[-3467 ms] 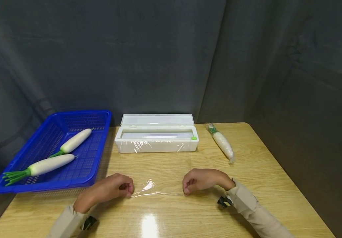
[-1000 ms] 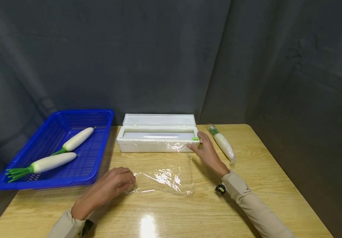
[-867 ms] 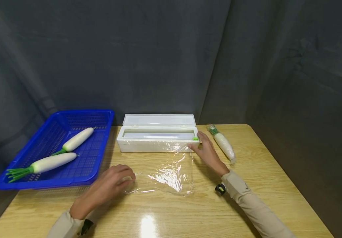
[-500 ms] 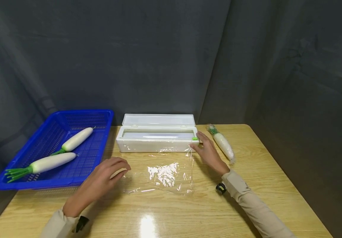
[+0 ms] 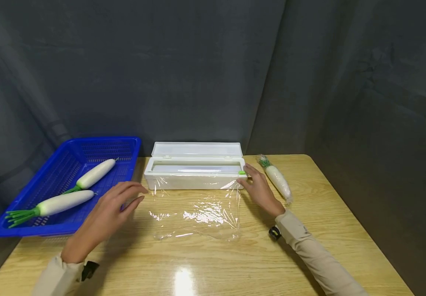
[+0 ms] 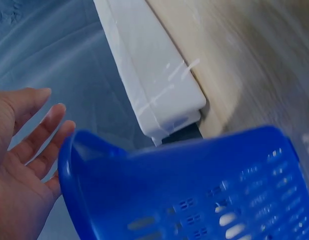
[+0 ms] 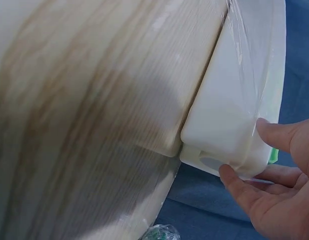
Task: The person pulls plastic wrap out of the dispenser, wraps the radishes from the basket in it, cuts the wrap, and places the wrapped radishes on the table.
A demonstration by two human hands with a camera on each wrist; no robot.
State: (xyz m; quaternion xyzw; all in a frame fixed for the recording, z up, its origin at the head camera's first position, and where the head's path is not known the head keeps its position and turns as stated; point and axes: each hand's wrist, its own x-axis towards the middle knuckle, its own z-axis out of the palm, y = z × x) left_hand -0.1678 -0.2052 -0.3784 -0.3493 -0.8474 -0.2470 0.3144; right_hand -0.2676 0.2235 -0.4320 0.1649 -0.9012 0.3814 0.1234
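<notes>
A white cling film dispenser [image 5: 194, 181] stands at the back of the table with its lid up and a green slide cutter [image 5: 241, 172] at its right end. From it a clear sheet of cling film [image 5: 205, 211] runs forward over the wood. My right hand [image 5: 260, 190] grips the dispenser's right end, thumb at the front edge and fingers around the end face [image 7: 214, 162]. My left hand [image 5: 105, 211] is in the air, fingers apart and holding nothing. It overlaps the right side of the blue basket [image 5: 125, 181] in the head view.
Two white radishes with green tops, a front radish [image 5: 64, 202] and a back radish [image 5: 96, 174], lie in the basket. At the table's right, a film-wrapped radish [image 5: 278, 181] lies beyond my right hand. A dark curtain [image 5: 198, 74] hangs behind the table.
Both hands were pinching the film's front edge. The right hand moved to the dispenser's right end and stays there. The left let go and moved left toward the basket; the film now lies spread.
</notes>
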